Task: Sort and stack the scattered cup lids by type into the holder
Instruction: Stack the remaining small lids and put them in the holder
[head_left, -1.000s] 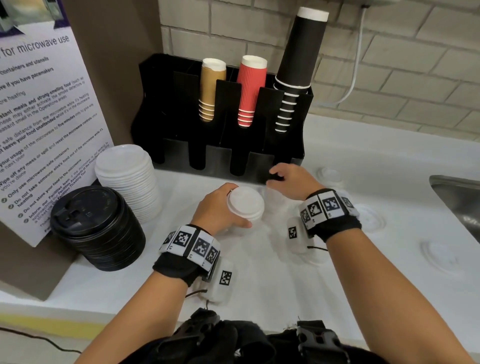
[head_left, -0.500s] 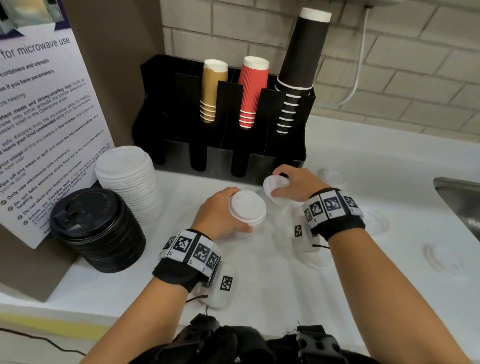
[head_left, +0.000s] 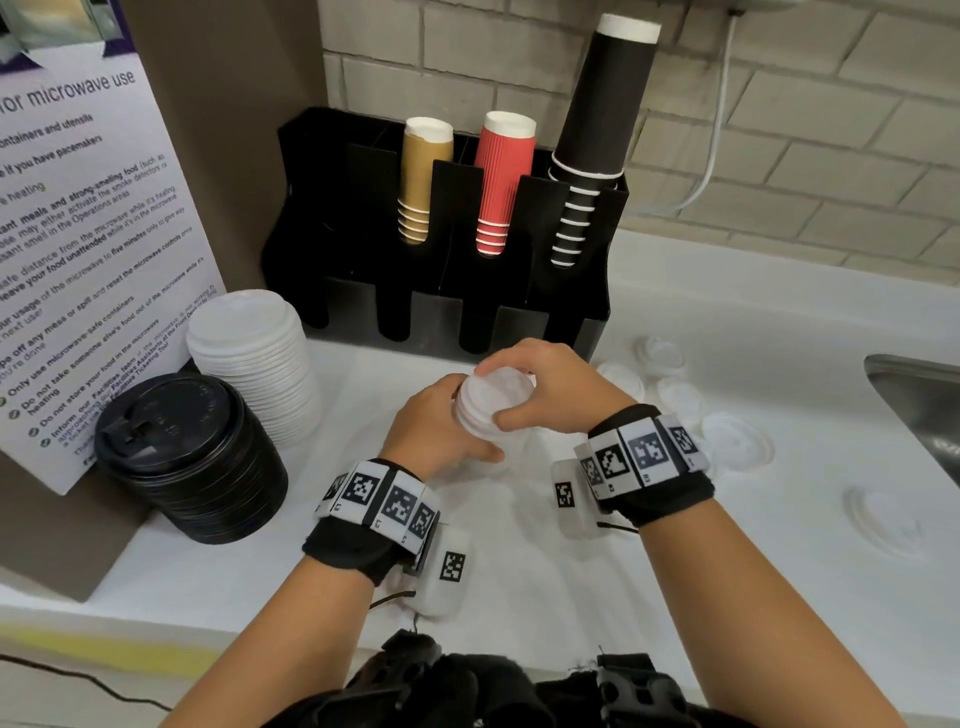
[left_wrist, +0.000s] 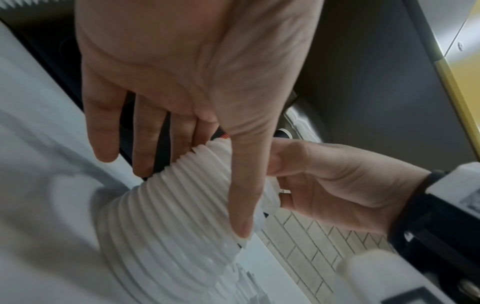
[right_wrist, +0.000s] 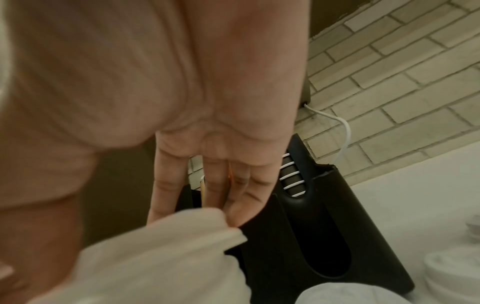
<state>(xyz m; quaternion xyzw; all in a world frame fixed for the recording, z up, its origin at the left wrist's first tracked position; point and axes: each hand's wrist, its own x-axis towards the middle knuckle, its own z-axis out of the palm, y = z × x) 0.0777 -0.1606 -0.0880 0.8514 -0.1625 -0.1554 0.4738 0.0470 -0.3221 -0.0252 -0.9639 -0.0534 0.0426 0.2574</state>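
Before holder (head_left: 447, 270) | both hands clasp lid stack (head_left: 491, 405) | stack's base hidden

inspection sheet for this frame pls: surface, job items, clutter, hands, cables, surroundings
Surface: white counter, bare in front.
Job's things: small white lid stack held in both hands; loose white lids to its right; big white lid stack; black lid stack; black holder.
Clutter: nothing seen.
Hands: left hand grips the stack's side; right hand holds the top lid.
Cables: white cable on the wall.
Surroundings: brick wall, microwave notice, sink.
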